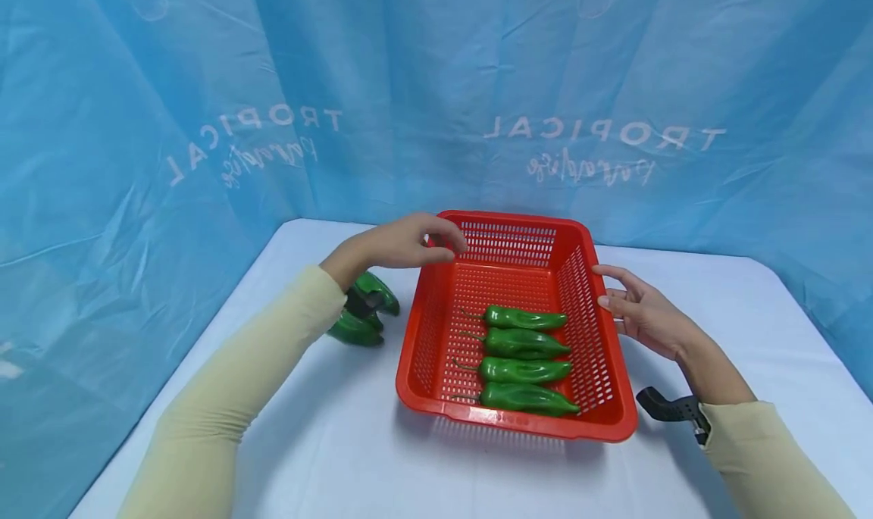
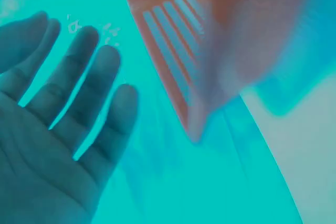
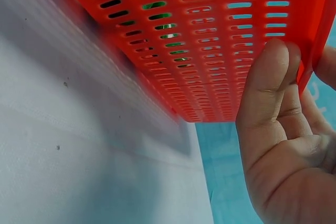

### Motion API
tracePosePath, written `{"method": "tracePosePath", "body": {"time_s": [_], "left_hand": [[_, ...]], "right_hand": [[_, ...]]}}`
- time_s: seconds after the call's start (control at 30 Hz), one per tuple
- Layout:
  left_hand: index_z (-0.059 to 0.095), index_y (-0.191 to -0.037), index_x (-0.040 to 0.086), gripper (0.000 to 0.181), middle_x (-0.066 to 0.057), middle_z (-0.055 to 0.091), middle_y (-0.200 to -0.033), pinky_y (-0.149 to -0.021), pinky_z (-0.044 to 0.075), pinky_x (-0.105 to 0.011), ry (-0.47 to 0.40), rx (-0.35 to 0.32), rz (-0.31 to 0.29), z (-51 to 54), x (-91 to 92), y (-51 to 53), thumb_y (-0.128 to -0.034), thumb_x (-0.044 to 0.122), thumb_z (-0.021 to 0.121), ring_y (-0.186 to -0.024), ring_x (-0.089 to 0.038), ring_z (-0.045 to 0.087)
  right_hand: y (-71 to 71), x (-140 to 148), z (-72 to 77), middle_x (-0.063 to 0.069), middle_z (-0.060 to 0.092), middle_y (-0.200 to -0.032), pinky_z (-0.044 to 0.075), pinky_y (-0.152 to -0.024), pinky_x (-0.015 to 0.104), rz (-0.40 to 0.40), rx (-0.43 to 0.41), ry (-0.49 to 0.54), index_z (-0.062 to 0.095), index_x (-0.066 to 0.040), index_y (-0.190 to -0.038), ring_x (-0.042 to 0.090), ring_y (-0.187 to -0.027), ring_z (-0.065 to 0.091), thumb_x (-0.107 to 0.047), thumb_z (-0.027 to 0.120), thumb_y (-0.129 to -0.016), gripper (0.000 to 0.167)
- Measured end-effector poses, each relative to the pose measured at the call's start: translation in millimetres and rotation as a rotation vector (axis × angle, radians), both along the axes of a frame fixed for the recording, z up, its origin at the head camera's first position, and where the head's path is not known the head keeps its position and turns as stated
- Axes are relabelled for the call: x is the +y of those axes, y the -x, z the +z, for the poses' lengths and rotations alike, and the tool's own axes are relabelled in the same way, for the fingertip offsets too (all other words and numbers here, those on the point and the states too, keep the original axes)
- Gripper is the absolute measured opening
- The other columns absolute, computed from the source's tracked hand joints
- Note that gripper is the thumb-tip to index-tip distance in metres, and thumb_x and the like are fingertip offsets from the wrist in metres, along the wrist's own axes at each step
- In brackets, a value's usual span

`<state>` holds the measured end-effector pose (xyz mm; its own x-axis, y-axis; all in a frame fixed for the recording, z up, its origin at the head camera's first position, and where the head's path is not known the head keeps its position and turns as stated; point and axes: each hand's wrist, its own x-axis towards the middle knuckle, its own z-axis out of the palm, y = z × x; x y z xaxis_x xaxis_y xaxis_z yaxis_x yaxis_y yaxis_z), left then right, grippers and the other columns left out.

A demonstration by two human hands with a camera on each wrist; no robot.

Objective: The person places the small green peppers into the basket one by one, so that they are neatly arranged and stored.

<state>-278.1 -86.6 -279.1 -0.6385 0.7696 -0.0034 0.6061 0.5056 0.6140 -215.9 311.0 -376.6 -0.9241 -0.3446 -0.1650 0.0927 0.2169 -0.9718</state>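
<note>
A red perforated plastic basket (image 1: 604,326) stands at the middle of the table. Several long green peppers (image 1: 524,344) lie side by side in it, stems to the left. My right hand (image 1: 644,314) grips the basket's right rim between thumb and fingers; its fingertips press the slotted wall (image 3: 210,72) from outside in the right wrist view. Over the basket's far left corner is my left hand (image 1: 416,240), holding nothing. Its fingers (image 2: 100,77) are spread and apart from the basket in the left wrist view, where colours are off and part is blurred.
More green peppers (image 1: 358,328) lie on the white tabletop (image 1: 327,443) left of the basket, partly hidden by the left wrist and its black strap (image 1: 364,301). A blue printed curtain (image 1: 423,87) hangs behind and at the sides.
</note>
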Motion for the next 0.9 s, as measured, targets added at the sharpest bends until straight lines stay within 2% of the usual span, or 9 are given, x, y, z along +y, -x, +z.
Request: {"method": "tracePosePath", "body": {"time_s": [0.1,0.23,0.33,0.43,0.6,0.7,0.9], "left_hand": [[0.069,-0.119,0.012,0.024,-0.005,0.069,-0.118,-0.088,0.057,-0.039,-0.021,0.089,0.066,-9.4,-27.7,-18.0,-0.0962,0.016,0.063,-0.104,-0.017,0.062],[0.070,-0.113,0.012,0.019,-0.004,0.071,-0.113,-0.086,0.059,-0.041,-0.045,0.179,0.093,-30.5,-60.6,-41.1,-0.0942,0.014,0.066,-0.100,-0.017,0.065],[0.071,-0.109,0.015,0.017,-0.001,0.072,-0.111,-0.088,0.058,-0.043,0.006,0.221,0.122,-47.6,-82.1,-55.5,-0.0926,0.012,0.067,-0.102,-0.019,0.066],[0.072,-0.108,0.016,0.018,0.001,0.071,-0.111,-0.092,0.056,-0.045,0.104,0.247,0.152,-61.3,-99.2,-66.1,-0.0907,0.011,0.069,-0.105,-0.020,0.065],[0.073,-0.106,0.015,0.020,-0.001,0.070,-0.113,-0.093,0.054,-0.045,0.242,0.332,0.196,-75.1,-120.5,-76.7,-0.0867,0.010,0.073,-0.108,-0.022,0.063],[0.073,-0.104,0.015,0.022,-0.002,0.069,-0.113,-0.092,0.055,-0.045,0.267,0.383,0.204,-81.6,-130.1,-80.5,-0.0830,0.008,0.076,-0.108,-0.023,0.063],[0.072,-0.106,0.015,0.030,-0.002,0.067,-0.115,-0.089,0.054,-0.043,0.277,0.488,0.166,-99.0,-139.5,-81.6,-0.0782,0.007,0.080,-0.106,-0.024,0.063]], "right_hand": [[-1.1,3,0.1,-0.015,0.071,-0.114,0.061,-0.082,0.032,0.004,0.003,0.026,0.027,-0.027,-0.150,0.009,-0.099,0.073,-0.018,0.053,-0.102,0.056],[-1.8,4,-0.5,-0.013,0.071,-0.116,0.061,-0.082,0.033,0.020,-0.007,0.083,0.029,-0.028,-0.148,0.011,-0.098,0.074,-0.015,0.051,-0.102,0.053],[-1.5,4,-1.2,-0.012,0.072,-0.116,0.061,-0.082,0.034,0.030,-0.009,0.105,0.030,-0.027,-0.148,0.012,-0.098,0.074,-0.014,0.051,-0.102,0.052],[-1.5,3,-1.4,-0.012,0.072,-0.116,0.061,-0.082,0.033,0.027,-0.008,0.096,0.030,-0.027,-0.148,0.012,-0.098,0.074,-0.014,0.051,-0.102,0.052],[-1.8,2,0.2,-0.014,0.072,-0.115,0.061,-0.081,0.033,0.025,-0.009,0.085,0.029,-0.027,-0.148,0.011,-0.098,0.074,-0.015,0.051,-0.102,0.053],[-1.3,1,2.2,-0.012,0.072,-0.115,0.061,-0.081,0.033,0.038,-0.013,0.103,0.029,-0.026,-0.148,0.011,-0.097,0.074,-0.014,0.050,-0.103,0.051],[-0.6,1,4.6,-0.010,0.072,-0.115,0.061,-0.080,0.033,0.057,-0.025,0.144,0.031,-0.025,-0.146,0.011,-0.097,0.074,-0.013,0.049,-0.103,0.048]]}}
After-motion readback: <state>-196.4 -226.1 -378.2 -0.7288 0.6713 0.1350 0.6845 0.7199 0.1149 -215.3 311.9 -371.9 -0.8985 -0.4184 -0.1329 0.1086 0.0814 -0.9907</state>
